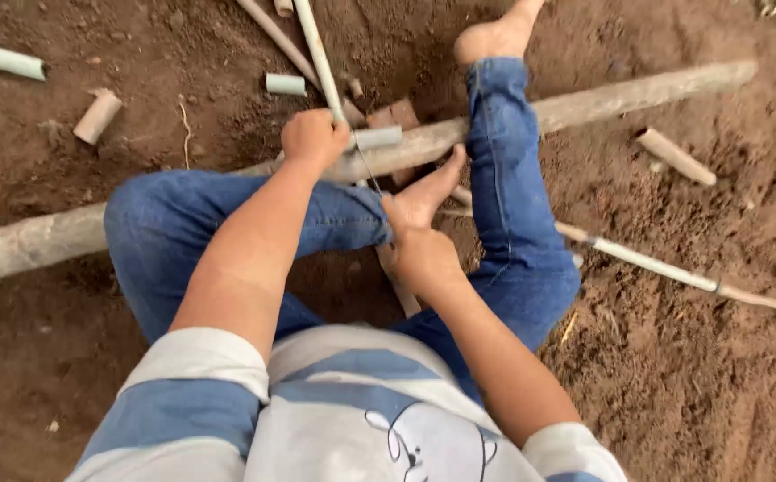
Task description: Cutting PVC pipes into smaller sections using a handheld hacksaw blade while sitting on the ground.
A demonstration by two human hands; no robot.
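No packages, labels, signs or screens are visible in the head view.

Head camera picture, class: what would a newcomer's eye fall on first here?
The left hand grips a pale green pipe laid across a long log at upper centre. Below it, the right hand holds a thin saw blade. Cut pipe pieces lie on the brown soil, upper left.

Pale green pipe offcut (14,62) at dirt ground's (718,393) top-left corner, tan one (97,116) beside; wooden stub (675,156) near right edge.
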